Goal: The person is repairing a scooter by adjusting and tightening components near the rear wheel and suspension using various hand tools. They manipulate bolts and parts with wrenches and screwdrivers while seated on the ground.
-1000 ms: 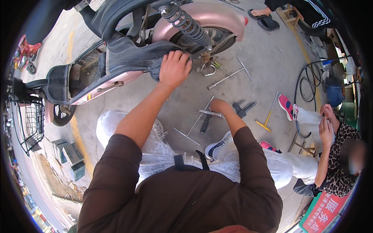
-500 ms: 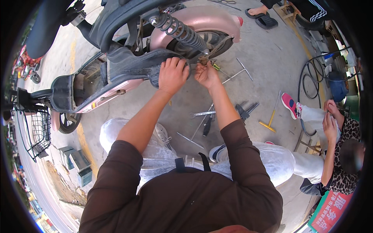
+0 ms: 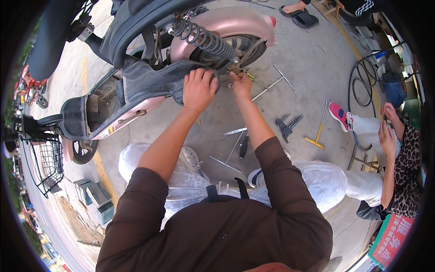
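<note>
A pink scooter stands before me, its rear fender (image 3: 235,22) and coiled shock (image 3: 203,41) at the top. My left hand (image 3: 199,90) grips the rounded end of its black plastic cover (image 3: 152,79), fingers curled over it. Just right of it, my right hand (image 3: 240,86) has its fingers closed at the metal fitting (image 3: 235,68) below the shock; what they hold is too small to make out. A green-handled tool (image 3: 257,79) lies beside that hand. On the concrete are T-handle wrenches (image 3: 283,77), a spanner (image 3: 233,132), a screwdriver (image 3: 244,147) and a yellow-handled T tool (image 3: 314,142).
A seated person (image 3: 398,167) is at my right, hands on their knee. Another person's sandalled foot (image 3: 294,9) is at top right. A hose coil (image 3: 362,86) and blue container (image 3: 393,90) stand right. Metal boxes (image 3: 95,195) lie lower left, a wire basket (image 3: 47,158) left.
My right hand has risen from among the tools on the ground to the fitting below the shock. My left hand stays on the black cover.
</note>
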`<act>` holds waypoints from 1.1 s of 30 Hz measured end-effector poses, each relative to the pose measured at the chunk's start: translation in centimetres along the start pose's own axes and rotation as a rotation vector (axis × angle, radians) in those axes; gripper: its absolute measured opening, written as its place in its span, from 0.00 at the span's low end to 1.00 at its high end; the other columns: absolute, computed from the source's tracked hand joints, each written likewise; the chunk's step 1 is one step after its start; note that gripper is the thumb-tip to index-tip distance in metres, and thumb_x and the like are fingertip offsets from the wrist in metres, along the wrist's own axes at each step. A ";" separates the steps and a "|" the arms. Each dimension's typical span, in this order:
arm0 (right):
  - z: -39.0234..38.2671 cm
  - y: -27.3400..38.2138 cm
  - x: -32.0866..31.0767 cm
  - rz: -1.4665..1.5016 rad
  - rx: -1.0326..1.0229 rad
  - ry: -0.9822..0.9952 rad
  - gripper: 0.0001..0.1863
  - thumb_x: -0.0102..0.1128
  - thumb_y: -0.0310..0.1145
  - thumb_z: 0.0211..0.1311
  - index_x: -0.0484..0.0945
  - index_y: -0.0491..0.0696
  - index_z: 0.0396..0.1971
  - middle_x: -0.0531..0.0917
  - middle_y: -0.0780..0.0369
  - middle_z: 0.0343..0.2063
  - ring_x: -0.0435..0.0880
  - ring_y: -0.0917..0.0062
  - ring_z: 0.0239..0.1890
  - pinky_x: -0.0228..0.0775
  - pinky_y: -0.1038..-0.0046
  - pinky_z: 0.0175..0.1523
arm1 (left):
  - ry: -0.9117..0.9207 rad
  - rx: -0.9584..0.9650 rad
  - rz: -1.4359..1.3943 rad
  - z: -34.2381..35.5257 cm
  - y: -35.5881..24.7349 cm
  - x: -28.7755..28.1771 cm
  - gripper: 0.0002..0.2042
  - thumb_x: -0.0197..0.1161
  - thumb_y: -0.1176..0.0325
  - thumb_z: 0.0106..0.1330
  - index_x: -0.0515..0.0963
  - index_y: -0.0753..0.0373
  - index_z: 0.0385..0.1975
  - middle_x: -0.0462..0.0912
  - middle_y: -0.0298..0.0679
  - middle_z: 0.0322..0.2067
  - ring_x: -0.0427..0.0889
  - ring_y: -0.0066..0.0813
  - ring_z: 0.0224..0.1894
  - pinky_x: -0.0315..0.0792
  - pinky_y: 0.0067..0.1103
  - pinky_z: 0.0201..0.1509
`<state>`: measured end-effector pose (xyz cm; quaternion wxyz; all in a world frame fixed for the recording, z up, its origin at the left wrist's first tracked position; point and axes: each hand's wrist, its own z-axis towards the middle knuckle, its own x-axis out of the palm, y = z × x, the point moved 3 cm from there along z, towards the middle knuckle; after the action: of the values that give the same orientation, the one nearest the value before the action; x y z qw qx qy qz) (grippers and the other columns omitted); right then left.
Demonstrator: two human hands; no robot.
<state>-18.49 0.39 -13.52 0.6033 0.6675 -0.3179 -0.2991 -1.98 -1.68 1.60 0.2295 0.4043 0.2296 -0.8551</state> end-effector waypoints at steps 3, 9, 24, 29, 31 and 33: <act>-0.3 0.3 0.1 0.060 0.061 0.047 0.14 0.64 0.40 0.56 0.72 0.46 0.23 0.71 0.68 0.15 0.68 0.84 0.17 0.61 0.78 0.22 | 0.004 -0.001 0.009 -0.1 0.1 -0.1 0.11 0.59 0.62 0.56 0.75 0.58 0.36 0.72 0.36 0.35 0.71 0.35 0.40 0.64 0.30 0.43; -2.6 2.2 -0.2 0.748 0.682 0.325 0.15 0.57 0.44 0.61 0.69 0.49 0.25 0.67 0.69 0.16 0.63 0.81 0.18 0.58 0.78 0.23 | -0.013 0.006 0.016 -0.4 0.3 -0.1 0.11 0.59 0.62 0.56 0.75 0.58 0.36 0.72 0.35 0.34 0.71 0.35 0.40 0.64 0.30 0.43; -6.9 11.0 -3.8 0.993 0.273 0.459 0.18 0.59 0.16 0.52 0.71 0.47 0.43 0.71 0.64 0.41 0.72 0.79 0.43 0.68 0.77 0.46 | 0.025 -0.071 -0.334 1.1 -0.6 0.5 0.06 0.59 0.70 0.56 0.77 0.61 0.33 0.76 0.39 0.30 0.74 0.39 0.36 0.66 0.31 0.40; -7.4 12.3 -5.8 0.927 0.078 0.360 0.23 0.57 0.13 0.51 0.68 0.48 0.47 0.68 0.65 0.45 0.71 0.78 0.45 0.67 0.75 0.50 | 0.319 -0.302 -0.871 2.0 -4.1 0.6 0.07 0.58 0.73 0.60 0.78 0.68 0.36 0.82 0.39 0.31 0.80 0.24 0.32 0.73 0.20 0.36; -7.8 13.0 -6.2 0.911 0.041 0.342 0.23 0.58 0.13 0.50 0.68 0.48 0.46 0.68 0.65 0.44 0.71 0.78 0.45 0.67 0.75 0.50 | 0.371 -0.384 -1.012 1.8 -5.2 0.7 0.08 0.58 0.73 0.61 0.78 0.70 0.36 0.82 0.40 0.31 0.80 0.22 0.35 0.73 0.19 0.39; -8.1 13.6 -6.5 0.886 0.015 0.325 0.22 0.58 0.13 0.50 0.67 0.47 0.44 0.68 0.65 0.42 0.72 0.79 0.45 0.68 0.75 0.50 | 0.399 -0.445 -1.107 1.7 -5.9 0.4 0.08 0.58 0.74 0.61 0.78 0.71 0.36 0.82 0.40 0.31 0.80 0.21 0.35 0.74 0.18 0.40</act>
<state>-17.10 9.53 0.92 0.7101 0.5100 -0.4756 0.0976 -6.62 1.87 3.46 -0.2157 0.3198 0.6157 -0.6871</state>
